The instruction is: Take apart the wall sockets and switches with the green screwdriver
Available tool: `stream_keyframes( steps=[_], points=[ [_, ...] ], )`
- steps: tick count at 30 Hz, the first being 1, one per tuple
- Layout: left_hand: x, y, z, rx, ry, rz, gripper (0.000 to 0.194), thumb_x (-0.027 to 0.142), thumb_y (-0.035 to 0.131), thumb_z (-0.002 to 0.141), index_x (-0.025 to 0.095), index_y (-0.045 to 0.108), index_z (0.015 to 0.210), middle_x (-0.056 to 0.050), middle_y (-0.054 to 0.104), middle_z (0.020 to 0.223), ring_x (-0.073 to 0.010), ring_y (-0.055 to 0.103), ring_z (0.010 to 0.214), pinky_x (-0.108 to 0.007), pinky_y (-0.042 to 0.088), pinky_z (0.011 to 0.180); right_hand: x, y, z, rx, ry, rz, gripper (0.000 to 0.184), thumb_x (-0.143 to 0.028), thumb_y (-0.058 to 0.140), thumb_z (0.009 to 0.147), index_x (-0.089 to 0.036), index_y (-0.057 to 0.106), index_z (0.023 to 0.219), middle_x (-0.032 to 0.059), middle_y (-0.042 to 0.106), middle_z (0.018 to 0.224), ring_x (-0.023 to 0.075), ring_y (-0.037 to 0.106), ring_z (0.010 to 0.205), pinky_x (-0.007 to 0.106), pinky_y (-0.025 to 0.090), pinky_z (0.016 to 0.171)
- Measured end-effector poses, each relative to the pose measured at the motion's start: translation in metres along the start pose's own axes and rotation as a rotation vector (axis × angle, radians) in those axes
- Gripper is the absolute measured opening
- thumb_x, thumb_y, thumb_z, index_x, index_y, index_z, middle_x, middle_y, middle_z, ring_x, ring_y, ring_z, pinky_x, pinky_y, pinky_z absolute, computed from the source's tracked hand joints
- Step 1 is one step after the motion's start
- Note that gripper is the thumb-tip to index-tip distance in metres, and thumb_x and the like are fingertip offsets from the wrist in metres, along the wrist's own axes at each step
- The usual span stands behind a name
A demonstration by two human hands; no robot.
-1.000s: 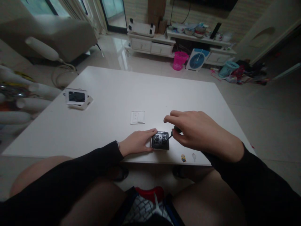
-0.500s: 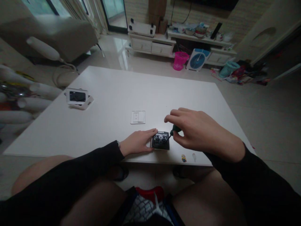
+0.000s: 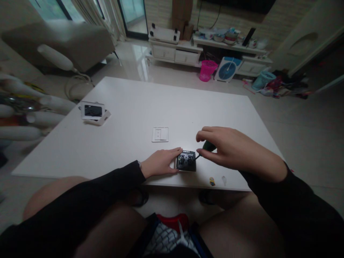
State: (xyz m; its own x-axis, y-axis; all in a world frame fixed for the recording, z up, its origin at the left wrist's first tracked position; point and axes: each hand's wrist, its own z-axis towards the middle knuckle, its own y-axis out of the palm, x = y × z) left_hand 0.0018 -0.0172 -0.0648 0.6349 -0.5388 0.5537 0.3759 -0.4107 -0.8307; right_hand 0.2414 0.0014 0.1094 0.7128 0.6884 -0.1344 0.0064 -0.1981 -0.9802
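Against the left hand [image 3: 160, 162], one box [image 3: 186, 166].
Half-open, that hand holds the box's left edge; the right hand [image 3: 228, 147] curls around one screwdriver [image 3: 208, 146].

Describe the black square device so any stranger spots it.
Find the long white rectangular table. Near its front edge, the left hand holds the black square device. Unlike the flat white panel just beyond, the device's upper face is dark.

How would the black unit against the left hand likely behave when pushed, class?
The black unit probably won't roll: its outline is square. It may slide, since the table looks smooth, though the left hand probably steadies it. Its straight edges suggest stiffness.
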Motion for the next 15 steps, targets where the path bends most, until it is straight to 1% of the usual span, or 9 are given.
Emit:
stream_keyframes(
  steps=[2, 3, 5, 7, 9, 13, 15],
  points=[
    [0.0, 0.0, 0.0, -0.003, 0.0, 0.009, 0.076, 0.043, 0.077, 0.086, 0.023, 0.044, 0.151, -0.014, 0.06, 0.152, -0.037, 0.068, 0.125, -0.045, 0.056, 0.098, 0.004, 0.001, 0.0, 0.0, 0.081, -0.028, 0.021, -0.035, 0.052, 0.102, -0.019, 0.066, 0.107, 0.0082, 0.07, 0.105, 0.0198, 0.063, 0.08, 0.032, 0.038, 0.068],
    [0.0, 0.0, 0.0, -0.002, -0.001, 0.015, 0.077, 0.042, 0.077, 0.085, 0.022, 0.044, 0.152, -0.014, 0.06, 0.152, -0.0374, 0.068, 0.125, -0.045, 0.056, 0.098, 0.007, 0.003, -0.001, 0.001, 0.103, -0.026, 0.02, -0.033, 0.051, 0.103, -0.02, 0.065, 0.107, 0.0082, 0.07, 0.105, 0.0199, 0.064, 0.08, 0.032, 0.04, 0.069],
    [0.0, 0.001, 0.0, 0.0, -0.004, 0.029, 0.079, 0.041, 0.079, 0.084, 0.022, 0.044, 0.152, -0.015, 0.058, 0.154, -0.0378, 0.068, 0.126, -0.047, 0.056, 0.1, 0.013, 0.005, -0.003, 0.015, 0.086, 0.036, 0.016, -0.027, 0.053, 0.1, -0.02, 0.065, 0.109, 0.0083, 0.071, 0.108, 0.0202, 0.066, 0.085, 0.033, 0.044, 0.074],
    [-0.001, 0.002, 0.0, -0.001, -0.005, 0.04, 0.08, 0.043, 0.079, 0.084, 0.022, 0.043, 0.152, -0.015, 0.058, 0.154, -0.0374, 0.068, 0.126, -0.046, 0.056, 0.1, 0.019, 0.006, -0.006, 0.044, 0.026, 0.149, 0.019, -0.022, 0.06, 0.094, -0.021, 0.064, 0.112, 0.0083, 0.071, 0.112, 0.021, 0.067, 0.093, 0.034, 0.048, 0.081],
    [-0.002, 0.004, 0.001, -0.004, 0.001, 0.047, 0.078, 0.044, 0.078, 0.084, 0.022, 0.044, 0.151, -0.014, 0.06, 0.152, -0.0363, 0.069, 0.124, -0.045, 0.056, 0.099, 0.024, 0.008, -0.009, 0.082, -0.004, 0.281, 0.025, -0.02, 0.067, 0.087, -0.021, 0.063, 0.112, 0.0076, 0.071, 0.11, 0.0203, 0.068, 0.092, 0.033, 0.05, 0.082],
    [-0.003, 0.005, 0.001, 0.005, 0.011, 0.072, 0.079, 0.044, 0.079, 0.084, 0.021, 0.043, 0.151, -0.014, 0.057, 0.155, -0.0361, 0.068, 0.125, -0.044, 0.056, 0.1, 0.029, 0.021, -0.009, 0.137, 0.055, 0.527, 0.019, -0.026, 0.076, 0.084, -0.021, 0.065, 0.099, 0.0029, 0.071, 0.092, 0.0179, 0.066, 0.08, 0.031, 0.051, 0.075],
    [-0.002, 0.004, 0.001, 0.008, 0.016, 0.08, 0.079, 0.043, 0.079, 0.083, 0.021, 0.043, 0.15, -0.015, 0.056, 0.156, -0.0363, 0.067, 0.127, -0.044, 0.055, 0.101, 0.03, 0.031, -0.007, 0.182, 0.079, 0.674, 0.026, -0.032, 0.082, 0.081, -0.02, 0.066, 0.098, 0.0032, 0.072, 0.092, 0.0188, 0.067, 0.082, 0.032, 0.053, 0.075]
  ],
)
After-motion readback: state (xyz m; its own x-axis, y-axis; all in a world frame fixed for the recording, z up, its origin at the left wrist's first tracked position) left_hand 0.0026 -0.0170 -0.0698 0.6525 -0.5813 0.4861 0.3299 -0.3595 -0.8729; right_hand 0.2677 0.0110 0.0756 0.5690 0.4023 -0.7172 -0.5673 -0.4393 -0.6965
